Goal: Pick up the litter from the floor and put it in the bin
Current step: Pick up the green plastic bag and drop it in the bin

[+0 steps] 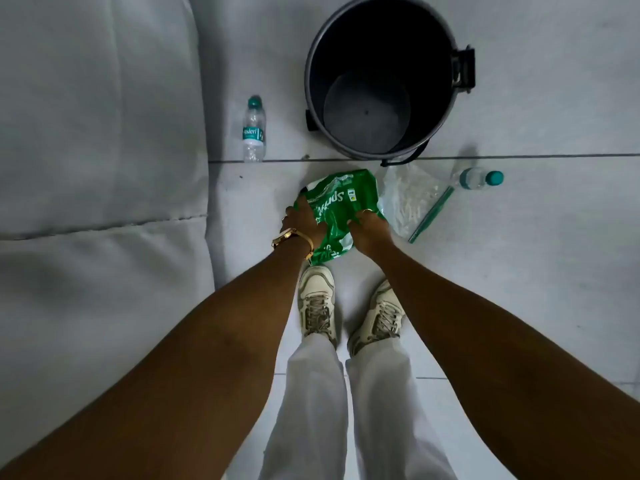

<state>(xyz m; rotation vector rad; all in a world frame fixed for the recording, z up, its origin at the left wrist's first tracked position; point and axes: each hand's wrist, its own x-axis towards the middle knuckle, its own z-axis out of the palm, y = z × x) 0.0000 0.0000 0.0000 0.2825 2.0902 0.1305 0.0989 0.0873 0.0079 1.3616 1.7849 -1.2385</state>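
Head view, looking straight down. The person bends forward, both bare arms reaching to the tiled floor point(519, 271).

Left hand point(306, 225): fingers closed on the left edge of a green wrapper point(341, 206), thumb side pressed into the plastic. A gold watch point(284, 237) and a thin bangle point(308, 245) sit at that wrist.

Right hand point(369, 232): fingers curled into the wrapper's right side, bunching it. Both hands grip the same piece. Whether the wrapper is off the floor or resting on it cannot be told from above.

The wrapper is crumpled, white print upside down to the camera. It lies just in front of the person's pale shoes point(317, 303), between the feet and the bin point(381, 77).

The bin is dark, round, open at the top, with nothing visible inside; a handle clip shows at its right rim. It stands just beyond the wrapper, across a grout line.

Other litter on the floor: a clear bag point(408, 199) touching the wrapper's right side, with a green strip along its far edge; a small bottle point(479, 177) with a teal cap lying on its side right of the bag; a second bottle point(254, 131) with a teal label left of the bin, well apart from the hands.

A grey quilted mattress point(97, 133) fills the left side. White trousers point(311, 410) cover the legs.
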